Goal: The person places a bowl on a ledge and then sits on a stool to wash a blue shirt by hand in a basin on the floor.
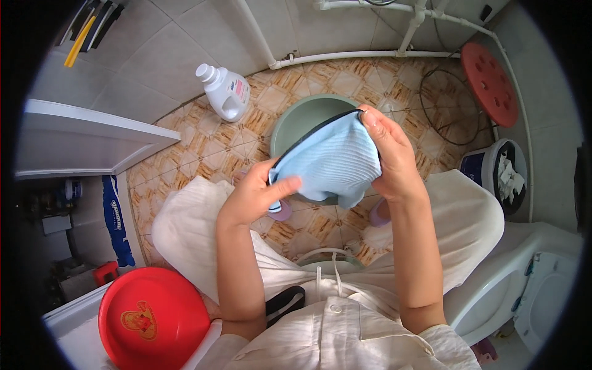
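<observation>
A light blue ribbed cloth (335,152) with a dark trimmed edge is stretched between my two hands. My left hand (254,192) grips its lower left corner, thumb lying across the fabric. At the upper right, my right hand (391,148) pinches the dark edge near one end and holds the side of the cloth. Striped trim dangles below my left hand. Under the cloth, a grey-green basin (298,118) rests on the tiled floor, partly hidden by it. The lower edge of the cloth hangs loose in folds.
A white detergent bottle (226,92) stands left of the basin. At lower left is a red basin (157,314). A bin with crumpled paper (511,178) and a toilet (490,296) are on the right. A red stool top (490,85) leans near wall pipes (342,58).
</observation>
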Demonstrator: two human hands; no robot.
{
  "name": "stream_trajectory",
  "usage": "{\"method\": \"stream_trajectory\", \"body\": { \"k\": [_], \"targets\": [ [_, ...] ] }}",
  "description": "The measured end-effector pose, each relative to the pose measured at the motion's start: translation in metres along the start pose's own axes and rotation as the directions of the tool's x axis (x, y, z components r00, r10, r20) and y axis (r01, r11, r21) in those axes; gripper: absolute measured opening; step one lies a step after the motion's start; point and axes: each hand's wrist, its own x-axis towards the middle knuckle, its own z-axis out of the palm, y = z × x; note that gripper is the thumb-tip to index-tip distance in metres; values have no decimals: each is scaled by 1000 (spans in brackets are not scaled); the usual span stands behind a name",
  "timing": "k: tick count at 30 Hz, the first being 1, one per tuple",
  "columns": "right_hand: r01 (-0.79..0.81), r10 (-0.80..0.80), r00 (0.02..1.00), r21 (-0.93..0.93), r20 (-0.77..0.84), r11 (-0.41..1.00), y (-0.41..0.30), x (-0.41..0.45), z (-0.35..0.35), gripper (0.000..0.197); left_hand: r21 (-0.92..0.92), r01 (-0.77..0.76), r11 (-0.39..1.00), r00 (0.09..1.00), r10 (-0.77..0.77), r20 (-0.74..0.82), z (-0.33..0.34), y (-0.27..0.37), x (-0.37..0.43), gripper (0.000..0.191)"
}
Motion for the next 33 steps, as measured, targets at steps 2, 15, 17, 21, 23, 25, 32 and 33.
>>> {"method": "stream_trajectory", "body": {
  "k": [2,15,17,21,23,25,32,33],
  "targets": [
    [-11,13,999,25,-45,1000,6,0,-8,21,-235,36,971,998,-49,-51,10,-2,0,38],
    [-51,89,975,187,-204,981,36,7,-26,26,-449,75,890,991,-115,-62,28,-33,17,39],
    [-42,82,973,184,-214,982,40,10,-25,27,-530,10,848,984,-104,-147,36,-37,22,41],
    [-44,85,950,142,-299,989,54,16,-25,25,-642,-91,761,919,-184,-348,53,-40,40,44],
    [1,22,929,60,-369,998,68,19,-21,21,-682,-97,725,903,-225,-367,62,-44,53,44],
    [-1,-205,911,-498,-359,867,91,12,-2,19,-672,20,740,672,-507,-539,66,-41,61,40],
    [-156,-376,898,-965,-228,211,121,45,-56,34,-835,178,520,793,-578,-191,77,-85,68,25],
    [-150,-379,899,-967,-220,205,124,42,-53,34,-837,170,520,797,-573,-194,77,-90,70,25]
  ]
}}
